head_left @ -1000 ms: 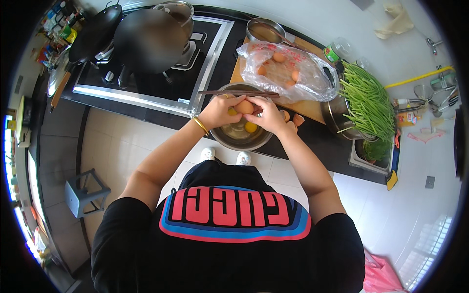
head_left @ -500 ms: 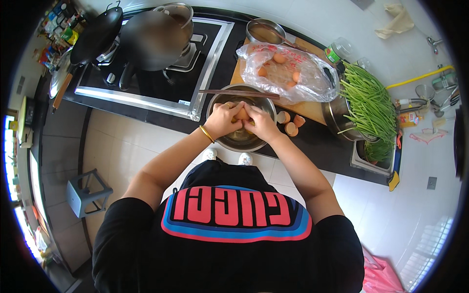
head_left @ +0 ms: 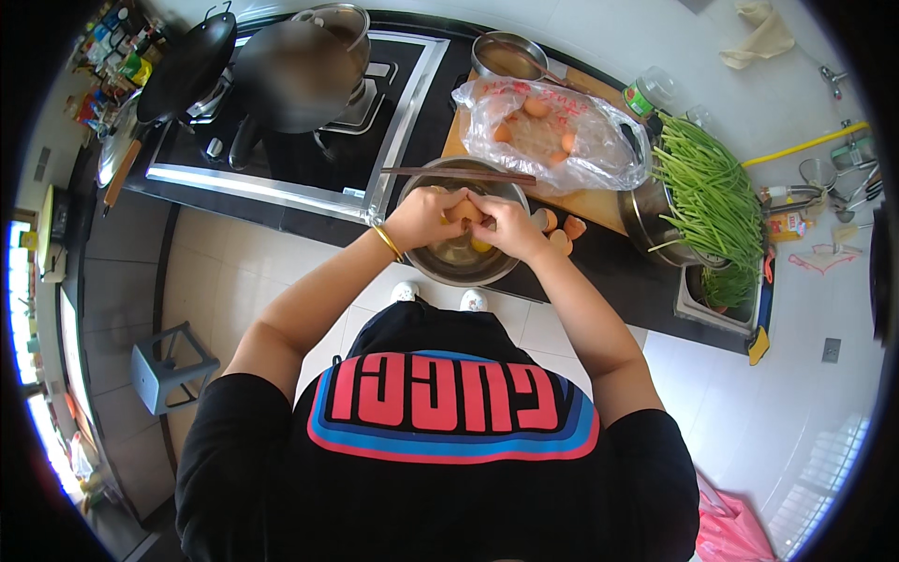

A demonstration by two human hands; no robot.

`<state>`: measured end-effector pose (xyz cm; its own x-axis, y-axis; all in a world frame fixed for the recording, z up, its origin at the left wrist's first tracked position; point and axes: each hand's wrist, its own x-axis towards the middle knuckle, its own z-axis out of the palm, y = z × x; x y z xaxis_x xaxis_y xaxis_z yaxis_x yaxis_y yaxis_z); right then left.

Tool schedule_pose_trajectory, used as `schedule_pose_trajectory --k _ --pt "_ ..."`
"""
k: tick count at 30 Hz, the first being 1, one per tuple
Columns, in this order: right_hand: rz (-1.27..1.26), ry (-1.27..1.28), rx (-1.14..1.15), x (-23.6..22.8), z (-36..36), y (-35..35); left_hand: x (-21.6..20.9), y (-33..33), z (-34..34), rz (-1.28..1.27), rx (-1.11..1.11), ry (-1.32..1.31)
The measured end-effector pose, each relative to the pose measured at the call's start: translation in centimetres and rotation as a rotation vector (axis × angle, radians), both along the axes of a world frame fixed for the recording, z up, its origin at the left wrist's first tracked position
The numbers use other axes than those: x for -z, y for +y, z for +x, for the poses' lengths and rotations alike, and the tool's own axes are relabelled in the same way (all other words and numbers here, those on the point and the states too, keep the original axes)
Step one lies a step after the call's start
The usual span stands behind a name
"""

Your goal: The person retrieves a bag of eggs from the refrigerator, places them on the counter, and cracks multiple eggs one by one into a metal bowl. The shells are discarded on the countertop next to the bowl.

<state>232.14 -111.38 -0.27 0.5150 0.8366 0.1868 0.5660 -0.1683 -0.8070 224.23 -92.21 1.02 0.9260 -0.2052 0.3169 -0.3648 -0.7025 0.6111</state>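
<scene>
A brown egg (head_left: 464, 214) sits pinched between the fingertips of both hands, over the open mouth of a metal bowl (head_left: 433, 266) at the bench's front edge. The left hand (head_left: 421, 221) grips it from the left, the right hand (head_left: 512, 227) from the right; neither is plainly nearer, as both touch the shell. The egg's long axis appears to run from hand to hand, though curled fingers cover its ends and leave that uncertain. A small dark patch shows on the near side of the shell; whether it is a crack cannot be told. Below, a yellow yolk (head_left: 480, 245) lies in clear liquid toward the bowl's right side.

A pair of chopsticks (head_left: 506, 176) spans the bowl's far rim, beyond the fingers. Just right of the bowl, broken eggshells (head_left: 560, 242) rest on the black bench (head_left: 604, 288). Behind them, toward the bench's back edge, a clear plastic bag (head_left: 599, 161) with more brown eggs lies on a wooden board (head_left: 592, 208). Green stalks (head_left: 707, 192) are heaped toward the bench's right end; a stove (head_left: 281, 192) fills the left.
</scene>
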Motion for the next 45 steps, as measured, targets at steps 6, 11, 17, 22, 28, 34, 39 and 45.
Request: schedule_pose_trajectory --k 6,11,17,22,28,34,39,45 --pt "-0.088 0.245 -0.024 0.4 1.6 -0.1 -1.0 0.5 1.1 -0.12 0.001 0.209" --pt "-0.146 0.187 -0.064 -0.4 1.8 0.1 -0.5 0.6 1.3 -0.103 -0.027 0.267" --pt "-0.096 -0.103 -0.14 0.7 2.1 -0.5 0.4 1.2 1.1 -0.081 0.052 0.138" --pt "-0.051 -0.418 -0.157 0.2 1.7 -0.6 -0.8 1.1 0.6 0.305 0.109 0.01" --pt "-0.005 -0.718 -0.118 -7.5 0.7 -1.2 -6.4 0.6 -0.1 0.534 0.135 -0.312" --pt "0.038 -0.842 -0.036 -16.0 -0.2 -2.1 -14.6 0.4 -1.0 0.652 0.057 -0.478" --pt "0.142 -0.922 0.078 -20.7 -0.9 -3.2 -19.3 0.2 -1.3 0.578 0.001 -0.658" --pt "0.11 -0.579 0.103 -12.9 -1.9 -1.7 -10.6 1.2 -1.5 0.305 0.053 -0.088"
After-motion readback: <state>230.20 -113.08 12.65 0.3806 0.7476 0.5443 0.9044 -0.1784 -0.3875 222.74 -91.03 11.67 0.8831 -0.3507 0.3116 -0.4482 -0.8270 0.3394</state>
